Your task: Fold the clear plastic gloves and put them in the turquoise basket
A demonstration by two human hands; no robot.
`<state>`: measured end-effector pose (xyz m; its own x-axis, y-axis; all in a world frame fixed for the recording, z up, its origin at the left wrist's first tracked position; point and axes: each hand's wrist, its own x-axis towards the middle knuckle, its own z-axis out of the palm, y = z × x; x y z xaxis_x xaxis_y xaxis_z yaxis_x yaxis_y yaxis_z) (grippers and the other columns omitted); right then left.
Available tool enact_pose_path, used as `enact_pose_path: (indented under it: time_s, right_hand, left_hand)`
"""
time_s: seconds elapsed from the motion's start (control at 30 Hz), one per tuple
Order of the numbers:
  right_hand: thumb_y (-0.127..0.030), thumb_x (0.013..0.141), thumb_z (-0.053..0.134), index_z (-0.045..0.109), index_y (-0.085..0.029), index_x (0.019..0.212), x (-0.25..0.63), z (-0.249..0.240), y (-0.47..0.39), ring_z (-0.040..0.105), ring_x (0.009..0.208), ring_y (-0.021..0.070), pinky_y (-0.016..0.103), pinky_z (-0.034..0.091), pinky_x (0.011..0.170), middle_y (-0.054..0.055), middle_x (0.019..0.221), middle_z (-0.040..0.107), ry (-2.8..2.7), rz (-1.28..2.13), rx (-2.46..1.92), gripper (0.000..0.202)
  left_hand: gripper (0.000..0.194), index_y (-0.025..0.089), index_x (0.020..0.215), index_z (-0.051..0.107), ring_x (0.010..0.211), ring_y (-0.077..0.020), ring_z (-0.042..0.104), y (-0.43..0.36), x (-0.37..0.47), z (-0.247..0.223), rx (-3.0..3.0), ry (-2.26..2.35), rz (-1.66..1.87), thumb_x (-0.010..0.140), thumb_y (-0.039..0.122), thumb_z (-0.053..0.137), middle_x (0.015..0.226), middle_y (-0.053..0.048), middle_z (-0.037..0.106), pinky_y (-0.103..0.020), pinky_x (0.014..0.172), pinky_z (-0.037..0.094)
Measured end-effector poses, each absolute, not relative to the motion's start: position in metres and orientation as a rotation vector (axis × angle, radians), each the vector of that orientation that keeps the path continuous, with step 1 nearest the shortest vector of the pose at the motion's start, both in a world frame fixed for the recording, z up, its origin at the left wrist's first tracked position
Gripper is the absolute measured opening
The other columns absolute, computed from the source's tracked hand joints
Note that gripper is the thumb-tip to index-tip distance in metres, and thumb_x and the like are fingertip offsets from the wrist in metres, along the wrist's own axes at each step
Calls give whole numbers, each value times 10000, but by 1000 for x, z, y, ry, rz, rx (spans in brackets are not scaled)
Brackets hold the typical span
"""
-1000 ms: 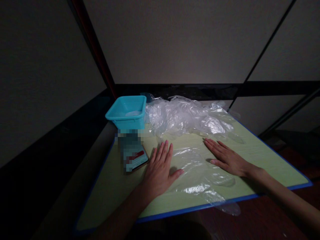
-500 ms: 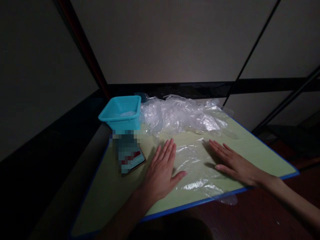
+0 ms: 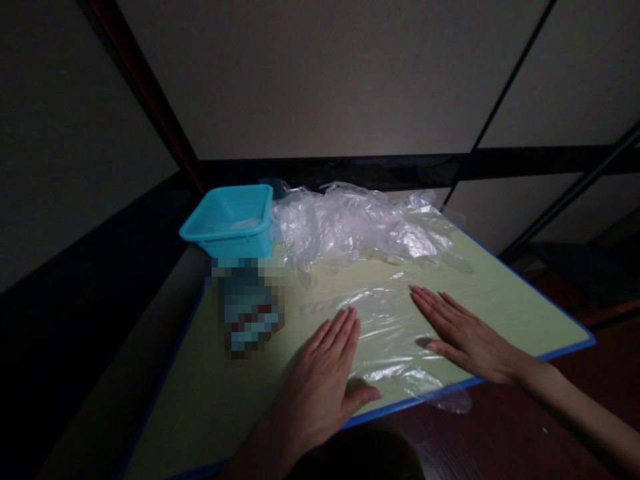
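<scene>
While pale wall panels (image 3: 330,80) w/ a black band (image 3: 360,172) fill the upper frame, the table (image 3: 515,307), light green w/ blue edging, spans the center & lower part, dark red floor (image 3: 505,433) showing at lower R. Next in size is the pile (image 3: 345,223), clear crumpled plastic, heaped along the table's far side, center of frame & a bit above the middle. Below it, just R of center, lies the sheet (image 3: 390,327), clear thin plastic, spread fairly flat w/ wrinkles & shiny streaks; its lower R end hangs past the blue edging. L hand (image 3: 325,380), lower center, is open, palm down, fingers together & thumb out to the side, fingers over the sheet's L part. R hand (image 3: 465,333), R of center, is also open & palm down, fingers pointing up-L, fingertips by the sheet's R side; can't tell how much of its palm touches. Neither hand grips anything. The tub (image 3: 245,248), turquoise, sits L of center at the table's far L corner, right beside the pile. Below the tub is a pixelated item (image 3: 245,297), details unreadable. Smallest: a whitish bit (image 3: 246,224) inside the tub, type unclear.
</scene>
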<state>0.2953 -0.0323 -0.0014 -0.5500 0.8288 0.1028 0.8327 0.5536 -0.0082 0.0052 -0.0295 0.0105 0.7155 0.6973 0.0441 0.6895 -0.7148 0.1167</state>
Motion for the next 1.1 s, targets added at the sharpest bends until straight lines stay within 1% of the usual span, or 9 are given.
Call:
enact_pose_path:
  time_s: [0.33,0.53,0.8,0.93,1.1]
  right_hand:
    - [-531,902,284,-83,-169,1427,295,1,-33,144,1341,266,504,209,1067,116,1486,106,-2714,-42,-1487,735]
    - [-544,893,303,-107,-195,1421,296,0,-31,160,1335,274,510,213,1061,100,1485,113,-2692,-70,-1468,754]
    - [-545,882,335,-95,-258,1420,327,7,-19,201,1318,289,533,195,1060,62,1484,106,-2646,-142,-1547,746]
    - [-498,904,316,-124,-254,1418,310,14,-24,182,1326,274,504,223,1063,62,1485,94,-2651,-65,-1500,719]
    - [-491,916,297,-128,-249,1417,294,4,-29,175,1330,260,502,203,1070,72,1486,99,-2701,-12,-1484,700]
  left_hand:
    - [785,109,1401,202,1354,-221,136,-30,0,10,2833,1157,108,827,601,416,1478,-101,138,-377,1094,226]
    - [775,109,1397,213,1351,-221,147,-31,1,11,2825,1167,127,826,582,437,1475,-106,147,-368,1094,227]
    - [751,84,1384,240,1350,-228,152,-30,5,11,2822,1205,144,837,564,428,1470,-122,166,-386,1086,239]
    - [740,78,1378,254,1349,-234,159,-29,6,9,2829,1220,178,846,571,397,1468,-127,181,-396,1082,248]
    - [737,71,1370,268,1347,-239,172,-28,7,8,2833,1239,191,844,570,401,1461,-135,208,-401,1076,260]
